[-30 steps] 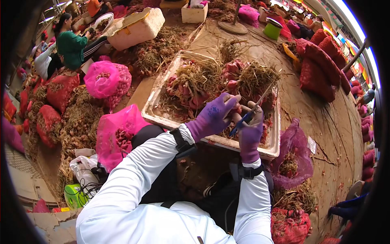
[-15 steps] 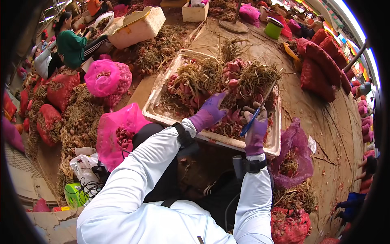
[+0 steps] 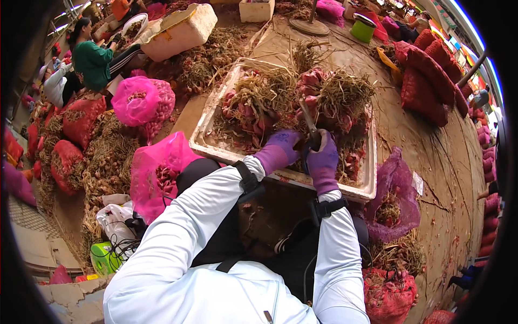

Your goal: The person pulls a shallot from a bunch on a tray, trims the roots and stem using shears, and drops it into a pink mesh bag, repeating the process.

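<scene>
Both my hands wear purple gloves and work over the near side of a white foam tray (image 3: 200,129). My right hand (image 3: 322,162) is closed on a pair of scissors (image 3: 309,117), whose blades point up and away. Beside it, my left hand (image 3: 279,151) has its fingers curled in towards the scissors; whatever it pinches is hidden. Dried bunches of shallots (image 3: 256,105) fill the tray's left half, their straw-coloured tops up. Another bunch of shallots (image 3: 345,97) lies on the right, beyond my right hand. Loose reddish bulbs and skins lie beneath my hands.
Pink mesh bags (image 3: 162,170) of bulbs stand left of the tray, and a purple mesh bag (image 3: 393,202) sits at its right corner. Red sacks (image 3: 423,97) are piled at far right. A person in green (image 3: 93,62) sits far left near a large foam box (image 3: 181,32).
My right hand has swung left and turned, bringing the scissors from pointing up-right to pointing up-left, close to my left hand. My left fingers have curled in from a spread pose.
</scene>
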A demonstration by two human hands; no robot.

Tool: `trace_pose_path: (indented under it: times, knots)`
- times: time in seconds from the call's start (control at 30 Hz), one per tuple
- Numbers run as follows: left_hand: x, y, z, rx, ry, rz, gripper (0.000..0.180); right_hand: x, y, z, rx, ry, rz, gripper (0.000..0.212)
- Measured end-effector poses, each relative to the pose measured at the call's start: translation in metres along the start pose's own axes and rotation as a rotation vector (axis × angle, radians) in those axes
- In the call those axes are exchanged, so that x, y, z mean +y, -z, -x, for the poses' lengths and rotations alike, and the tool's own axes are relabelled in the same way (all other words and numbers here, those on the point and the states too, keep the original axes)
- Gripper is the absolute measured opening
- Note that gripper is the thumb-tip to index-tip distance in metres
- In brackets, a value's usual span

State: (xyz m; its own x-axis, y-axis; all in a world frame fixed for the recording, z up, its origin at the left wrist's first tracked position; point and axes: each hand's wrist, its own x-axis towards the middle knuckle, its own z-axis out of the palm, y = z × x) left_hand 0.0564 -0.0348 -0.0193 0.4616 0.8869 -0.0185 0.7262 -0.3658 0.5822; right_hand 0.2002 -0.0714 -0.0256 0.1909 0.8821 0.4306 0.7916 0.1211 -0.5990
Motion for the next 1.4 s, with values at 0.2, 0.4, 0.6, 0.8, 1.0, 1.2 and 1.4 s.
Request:
trace_pose_path:
  times: [0.2,0.4,0.6,0.8,1.0,1.2,1.4]
  knots:
    - [-0.007,0.008,0.008,0.047,-0.090,-0.002,0.046,0.009,0.006,0.003,0.062,-0.236,-0.555,0.045]
    - [-0.004,0.027,0.012,0.178,-0.156,0.076,0.050,-0.008,0.034,-0.004,0.102,-0.345,-1.130,0.048]
    - [0.011,0.026,0.015,-0.277,-0.213,1.249,0.054,-0.027,0.052,-0.004,0.066,-0.331,-1.256,0.050]
    - [0.024,0.026,0.014,-0.217,-0.164,1.194,0.047,-0.028,0.054,-0.004,0.065,-0.340,-1.247,0.049]
    - [0.018,0.026,0.012,-0.177,-0.181,1.361,0.040,-0.036,0.051,0.000,0.058,-0.317,-1.198,0.049]
    - [0.023,0.032,0.013,-0.187,-0.071,1.436,0.038,-0.031,0.052,-0.001,0.079,-0.270,-1.213,0.047]
    - [0.021,0.033,0.009,-0.278,-0.104,1.434,0.036,-0.008,0.048,-0.007,-0.023,-0.185,-1.388,0.044]
